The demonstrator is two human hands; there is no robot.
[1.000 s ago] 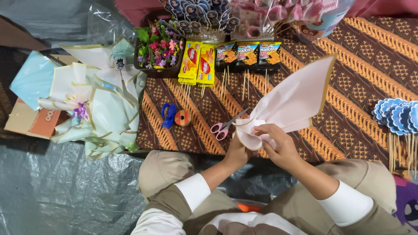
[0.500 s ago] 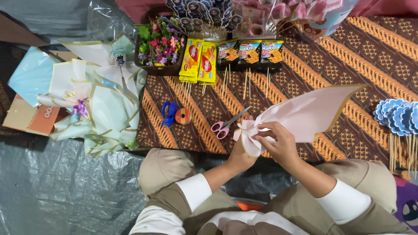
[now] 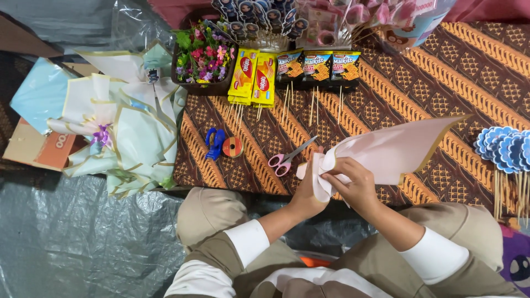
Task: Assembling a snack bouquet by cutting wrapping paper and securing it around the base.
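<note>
Home craft floor — batik cloth, bouquet wrappings

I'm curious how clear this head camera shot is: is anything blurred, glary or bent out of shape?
Head view: lighting is soft and even, with weak shadows. The pink paper sheet and both hands, left hand and right hand, look fairly sharp. The grey plastic sheeting shows mild sheen, no harsh glare. The patterned cloth looks slightly bowed toward the edges, a wide-lens effect.

Where things lie on the brown patterned cloth

Pink-handled scissors lie just left of the hands holding the pale pink folded paper sheet; yellow snack packets behind.
</note>
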